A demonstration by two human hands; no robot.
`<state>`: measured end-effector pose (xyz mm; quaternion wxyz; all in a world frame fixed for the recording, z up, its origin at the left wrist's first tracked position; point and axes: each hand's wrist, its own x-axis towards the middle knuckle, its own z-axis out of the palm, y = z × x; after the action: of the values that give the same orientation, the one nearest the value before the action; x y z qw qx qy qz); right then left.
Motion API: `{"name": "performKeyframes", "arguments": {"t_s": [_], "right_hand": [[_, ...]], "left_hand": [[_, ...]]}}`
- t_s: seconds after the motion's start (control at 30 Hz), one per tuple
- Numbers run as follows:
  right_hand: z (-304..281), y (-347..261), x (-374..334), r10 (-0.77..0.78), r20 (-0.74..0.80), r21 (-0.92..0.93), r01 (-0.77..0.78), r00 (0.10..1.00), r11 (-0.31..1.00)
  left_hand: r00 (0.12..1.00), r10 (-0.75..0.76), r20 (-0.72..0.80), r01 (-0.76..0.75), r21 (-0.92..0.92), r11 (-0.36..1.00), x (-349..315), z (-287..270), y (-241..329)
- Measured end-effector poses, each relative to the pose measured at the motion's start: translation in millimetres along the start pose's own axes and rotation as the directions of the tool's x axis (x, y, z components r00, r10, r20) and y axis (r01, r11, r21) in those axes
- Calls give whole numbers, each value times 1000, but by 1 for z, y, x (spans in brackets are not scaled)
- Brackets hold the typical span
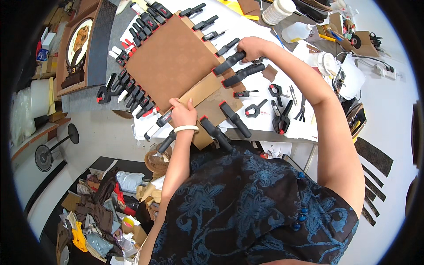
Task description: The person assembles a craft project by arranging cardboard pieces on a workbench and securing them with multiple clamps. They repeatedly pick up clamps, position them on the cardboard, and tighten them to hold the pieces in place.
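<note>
A square brown leather-like panel (172, 57) lies on the table with black spring clamps (140, 32) gripping its edges, their jaw pads red. Along its near right side runs a long tan strip (198, 92). My left hand (183, 115), wearing a white bangle, grips the strip's near end with thumb and fingers. At the strip's far end my right hand (251, 48) is closed on the handle of a large spring clamp (229, 63), whose jaws sit at the panel's edge. A second large clamp (243, 75) is beside it. Two more clamps (235, 119) grip a tan board (221, 104) nearer me.
Loose spring clamps (282, 117), scissors (301, 108) and a small brown square (270, 73) lie on white paper at the right. A white bottle (297, 32) stands behind. On the left is a wooden-framed clock-like piece (79, 46); a cluttered bin (106, 212) sits below.
</note>
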<state>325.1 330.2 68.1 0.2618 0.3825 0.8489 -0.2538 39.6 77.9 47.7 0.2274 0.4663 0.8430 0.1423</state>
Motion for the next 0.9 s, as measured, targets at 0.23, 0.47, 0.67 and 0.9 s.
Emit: {"name": "performKeyframes", "arguments": {"t_s": [0.23,0.47,0.67,0.9], "right_hand": [[24,-6,15,-95,-80,-243,73,992,967],[20,-1,32,-211,29,-116,213,977,970],[30,3,38,-247,-14,-170,242,969,955],[34,9,30,-320,-172,-158,295,932,942]], "left_hand": [[883,470,3,-469,90,879,-12,13,-10],[735,625,263,-665,100,740,-17,30,-17],[753,603,264,-638,65,768,-16,29,-16],[745,610,268,-649,83,756,-13,31,-15]]}}
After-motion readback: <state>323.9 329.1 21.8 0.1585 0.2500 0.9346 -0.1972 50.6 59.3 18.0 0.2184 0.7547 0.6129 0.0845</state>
